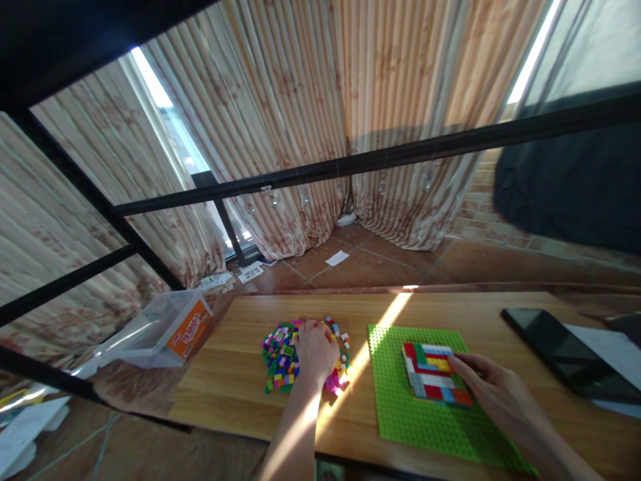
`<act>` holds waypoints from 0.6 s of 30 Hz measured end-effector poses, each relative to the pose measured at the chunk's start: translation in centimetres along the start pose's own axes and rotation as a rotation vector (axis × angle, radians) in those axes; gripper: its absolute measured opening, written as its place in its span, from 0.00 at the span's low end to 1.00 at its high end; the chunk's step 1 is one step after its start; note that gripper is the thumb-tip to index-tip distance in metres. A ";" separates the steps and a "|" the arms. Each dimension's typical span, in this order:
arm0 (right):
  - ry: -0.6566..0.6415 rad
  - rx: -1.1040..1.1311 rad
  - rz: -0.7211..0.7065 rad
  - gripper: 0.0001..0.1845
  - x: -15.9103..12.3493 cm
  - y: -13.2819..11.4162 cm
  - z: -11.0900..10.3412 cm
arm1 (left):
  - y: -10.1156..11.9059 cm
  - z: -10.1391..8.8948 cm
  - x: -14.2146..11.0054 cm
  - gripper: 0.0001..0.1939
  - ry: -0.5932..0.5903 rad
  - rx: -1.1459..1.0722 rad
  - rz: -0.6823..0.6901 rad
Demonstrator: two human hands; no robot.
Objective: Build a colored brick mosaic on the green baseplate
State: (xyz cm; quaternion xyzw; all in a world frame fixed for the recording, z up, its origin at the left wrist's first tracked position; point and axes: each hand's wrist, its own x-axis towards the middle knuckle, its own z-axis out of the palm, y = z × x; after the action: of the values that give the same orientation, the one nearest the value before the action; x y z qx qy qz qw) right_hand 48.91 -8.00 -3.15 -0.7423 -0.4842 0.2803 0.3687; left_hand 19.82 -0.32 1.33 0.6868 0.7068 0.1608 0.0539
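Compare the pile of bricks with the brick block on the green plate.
The brick pile is loose and jumbled, while the brick block is joined into a neat, flat, squarish shape. The pile lies directly on the wooden table; the block sits on the green plate. Both are made of small, multicoloured bricks.

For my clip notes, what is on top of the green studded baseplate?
A low block of multicoloured toy bricks sits on the green studded baseplate, the right hand at its edge. The baseplate's surface beneath the block and behind the right hand is covered, so unseen.
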 end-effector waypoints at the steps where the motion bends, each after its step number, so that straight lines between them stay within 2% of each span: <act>1: 0.000 0.005 -0.008 0.26 -0.1 -0.1 0.0 | 0.0 -0.1 0.0 0.08 -0.011 -0.008 -0.003; 13: -0.003 0.073 -0.013 0.24 -0.2 -0.7 0.0 | 0.1 -1.1 -0.2 0.04 0.011 -0.032 0.130; 15: 0.007 0.084 -0.017 0.23 -0.2 -0.8 0.0 | 0.1 -1.4 -0.2 0.04 -0.007 -0.145 0.147; 18: 0.080 0.134 -0.008 0.23 -0.4 -1.5 -0.1 | 0.6 -1.5 -0.3 0.04 -0.095 -0.475 0.150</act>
State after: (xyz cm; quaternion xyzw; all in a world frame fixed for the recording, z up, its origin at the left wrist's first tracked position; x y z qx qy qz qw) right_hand 48.04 -8.02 -1.89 -0.7247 -0.4521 0.2806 0.4378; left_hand 19.97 -0.90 2.92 0.7122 0.5930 0.2934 0.2347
